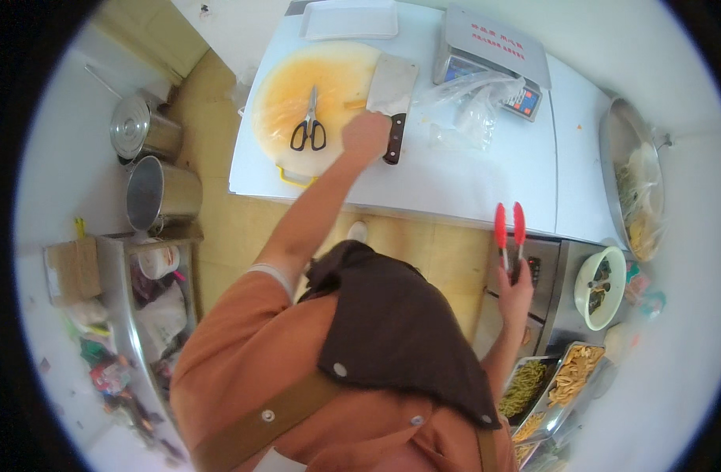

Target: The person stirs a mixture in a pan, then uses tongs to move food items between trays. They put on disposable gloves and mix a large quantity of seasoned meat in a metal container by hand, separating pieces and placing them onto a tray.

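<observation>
My left hand (366, 137) is over the right side of a round, orange-stained cutting board (277, 88), close beside a cleaver (393, 85). Its fingers are curled under and hidden, so I cannot tell whether they grip anything. A small brownish strip (355, 105) lies just beyond the knuckles. The cleaver's blade rests partly on the board, and its dark riveted handle points toward me. Black-handled scissors (310, 124) lie on the board, tips pointing away. Off the table's front edge, my right hand (515, 292) grips tongs (511, 236) with red tips held apart.
A digital scale (496, 44) with crumpled clear plastic bags (475, 112) stands at the back right. Behind the board lies a white tray (349, 20). A large metal bowl (609, 171), a pale green basin (584, 289) and food trays (575, 374) line the right; metal pots (180, 194) stand left.
</observation>
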The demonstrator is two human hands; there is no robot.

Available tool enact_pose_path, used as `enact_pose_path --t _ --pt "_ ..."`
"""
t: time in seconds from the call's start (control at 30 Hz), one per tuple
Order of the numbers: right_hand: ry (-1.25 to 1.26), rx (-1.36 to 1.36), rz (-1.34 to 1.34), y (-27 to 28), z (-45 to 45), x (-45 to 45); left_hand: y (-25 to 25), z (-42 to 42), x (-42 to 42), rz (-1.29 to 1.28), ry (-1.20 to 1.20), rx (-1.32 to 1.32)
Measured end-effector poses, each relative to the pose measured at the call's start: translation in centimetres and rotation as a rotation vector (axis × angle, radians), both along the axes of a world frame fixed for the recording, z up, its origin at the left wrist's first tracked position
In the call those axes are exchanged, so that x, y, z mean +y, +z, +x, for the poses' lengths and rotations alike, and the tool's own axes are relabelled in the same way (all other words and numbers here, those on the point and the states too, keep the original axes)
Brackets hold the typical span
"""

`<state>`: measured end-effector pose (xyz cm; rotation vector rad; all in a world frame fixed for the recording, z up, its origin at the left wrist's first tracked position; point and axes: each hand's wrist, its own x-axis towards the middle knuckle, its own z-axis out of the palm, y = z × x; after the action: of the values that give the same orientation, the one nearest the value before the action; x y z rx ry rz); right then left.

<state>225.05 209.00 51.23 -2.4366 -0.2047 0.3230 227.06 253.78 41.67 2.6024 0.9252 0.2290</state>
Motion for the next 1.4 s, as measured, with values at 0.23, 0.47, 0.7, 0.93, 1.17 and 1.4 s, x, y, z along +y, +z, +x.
enact_pose_path --t 0.23,0.47,0.7,0.93,1.17,1.4 --pt "-0.225 -0.037 0.013 -1.9 -2.4 -6.4 0.8 -1.7 10.2 -0.010 0.035 0.003" --pt "-0.530 -0.108 0.001 -5.1 -6.6 -12.6 -1.7 -0.6 14.3 -0.041 -0.083 0.153" --pt "-1.002 -0.060 -0.140 -9.1 -10.4 -20.0 -8.7 3.3 22.6 -0.057 -0.349 0.080" --pt "-1.690 -0.081 -0.075 -10.8 -20.5 -30.6 -9.0 8.4 19.5 -0.155 -0.611 0.189" --pt "-1.695 -0.008 -0.141 -10.4 -23.3 -45.2 -7.2 8.1 16.4 0.038 -0.518 0.202" --pt "-1.361 0.405 -0.278 -8.0 -16.8 -52.6 -2.9 5.4 14.1 0.255 -0.324 0.304"
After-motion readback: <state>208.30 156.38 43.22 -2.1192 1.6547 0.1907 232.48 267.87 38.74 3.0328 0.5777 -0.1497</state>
